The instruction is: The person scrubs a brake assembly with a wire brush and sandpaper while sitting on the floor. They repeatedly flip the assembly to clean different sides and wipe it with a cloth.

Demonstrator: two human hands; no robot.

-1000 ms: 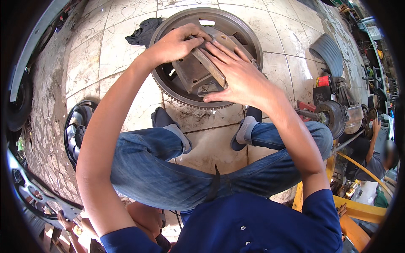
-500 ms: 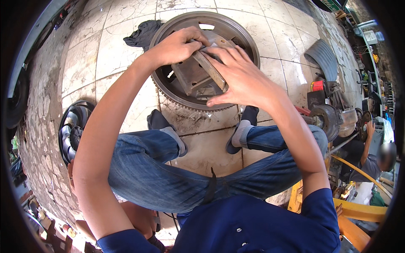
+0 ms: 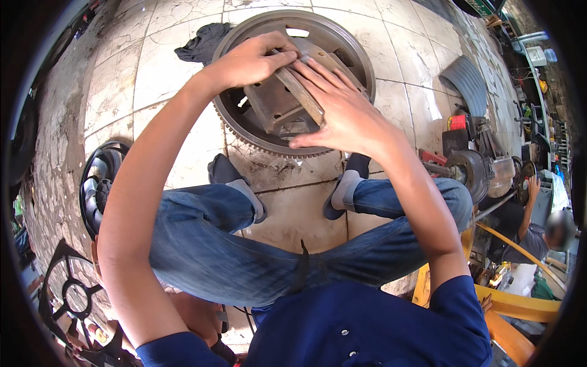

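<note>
A large toothed flywheel (image 3: 251,136) lies flat on the tiled floor in front of my feet. Across its middle sits a grey-brown metal part with flat plates and bolt holes (image 3: 267,105). A narrow brown bar (image 3: 302,96) slants over that part. My left hand (image 3: 260,59) is closed at the bar's upper end, its thumb stretched along the top; the fingertips are partly hidden. Along the bar's right side lies my right hand (image 3: 348,116), palm down, fingers stretched out and thumb spread toward me. What is beneath its palm is hidden.
A black cloth (image 3: 203,44) lies beyond the flywheel on the left. A fan (image 3: 101,186) and a black slotted frame (image 3: 76,296) are at my left. To the right are a curved grey sheet (image 3: 465,82), mechanical parts (image 3: 471,171), yellow beams (image 3: 520,304) and another person (image 3: 531,235).
My right hand has shifted slightly left and down, its fingers straighter along the bar. My left hand stays at the bar's upper end. The view has shifted, showing the black frame.
</note>
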